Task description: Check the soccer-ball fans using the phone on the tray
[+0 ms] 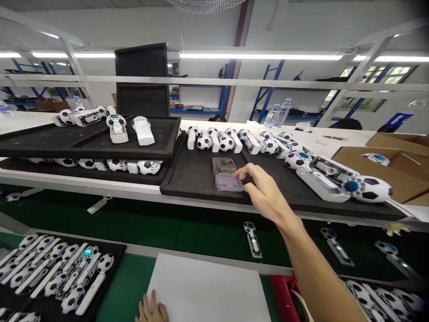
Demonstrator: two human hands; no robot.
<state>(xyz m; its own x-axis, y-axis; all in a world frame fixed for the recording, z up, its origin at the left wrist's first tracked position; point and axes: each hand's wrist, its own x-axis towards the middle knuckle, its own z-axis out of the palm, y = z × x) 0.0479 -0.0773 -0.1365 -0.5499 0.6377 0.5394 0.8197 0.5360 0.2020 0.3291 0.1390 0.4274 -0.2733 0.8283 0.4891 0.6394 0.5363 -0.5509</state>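
My right hand (261,190) reaches forward over a black tray (191,179), its fingertips on the right edge of a smartphone (225,175) lying there with a blurred screen. Soccer-ball-patterned white handheld devices (335,185) lie on the same tray, in a row behind the phone and to its right. Near the bottom of the view, my left hand (152,308) rests at the lower edge of a white sheet (204,288), holding nothing, with its fingers apart. The sheet lies on a green work surface (125,286).
A raised black tray (90,143) holding more devices stands to the left, above a lower row. Several devices sit on a black tray (110,255) at lower left. Loose parts lie on the green surface. Cardboard boxes (385,165) stand at right; water bottles (280,113) stand behind.
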